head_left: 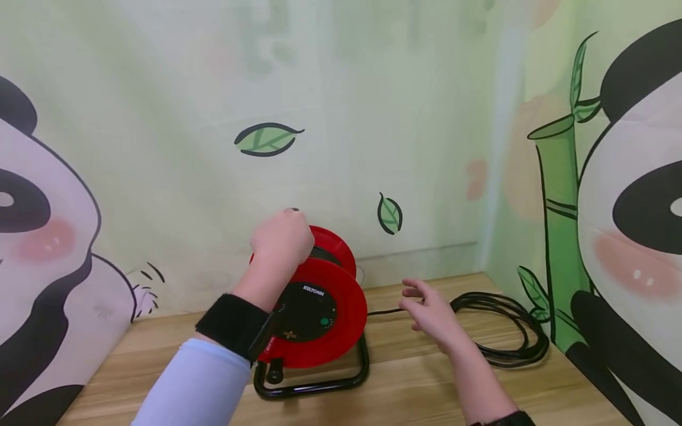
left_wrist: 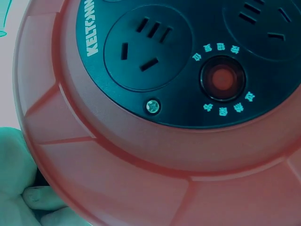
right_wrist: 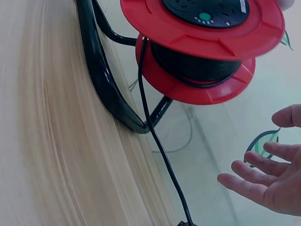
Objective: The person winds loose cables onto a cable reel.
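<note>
A red cable reel (head_left: 348,305) with a black socket panel (left_wrist: 141,56) stands on a black tubular frame (head_left: 319,390). My left hand (head_left: 282,239) grips the top of the reel's frame, its fingers curled; the held part is mostly hidden. In the left wrist view, curled fingers (left_wrist: 44,197) show behind the red rim. To the reel's right, my right hand (head_left: 434,313) hovers with fingers spread and holds nothing. A black cable (right_wrist: 162,153) runs from the drum; in the head view it passes behind the right hand toward a loose coil (head_left: 527,355).
The reel stands on a wood-grain table (head_left: 410,390). Behind it hangs a pale green backdrop (head_left: 330,77) printed with leaves, bamboo and pandas. A black crank knob (head_left: 274,373) sticks out at the reel's lower front. The coil lies near the table's right edge.
</note>
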